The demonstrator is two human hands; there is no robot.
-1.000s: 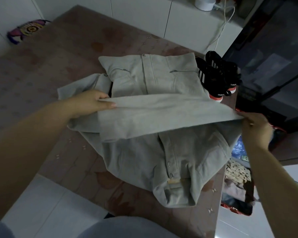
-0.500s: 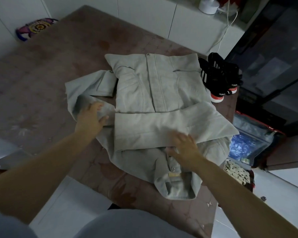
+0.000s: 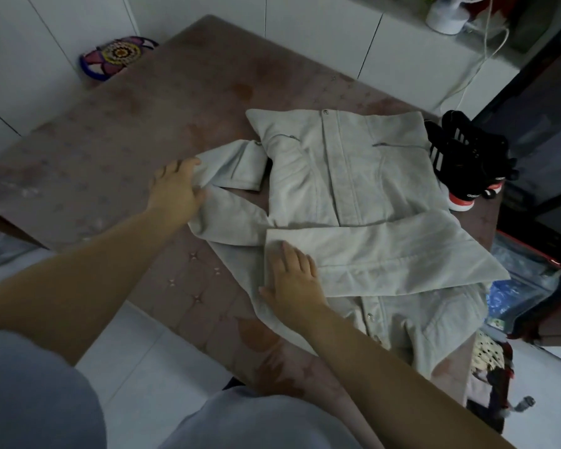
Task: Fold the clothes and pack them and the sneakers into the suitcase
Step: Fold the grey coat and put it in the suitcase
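Jacket [image 3: 353, 176] folding: right hand [image 3: 292, 280] presses flat on the folded sleeve [image 3: 386, 254]; left hand [image 3: 175, 189] lies flat on the other sleeve [image 3: 234, 166], which next needs folding across.

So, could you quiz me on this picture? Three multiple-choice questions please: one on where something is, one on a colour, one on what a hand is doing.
1. Where are the black sneakers?
A. on a chair
B. on the table, beside the jacket
C. in a drawer

2. What colour is the jacket?
A. bright red
B. navy
C. light grey

3. How is the right hand?
A. flat on the jacket's folded sleeve, fingers straight
B. gripping a sneaker
C. raised in the air

Answers:
1 B, the pair stands at the table's far right corner, next to the jacket.
2 C, the fabric is pale grey throughout.
3 A, the palm lies on the sleeve folded across the jacket's front.
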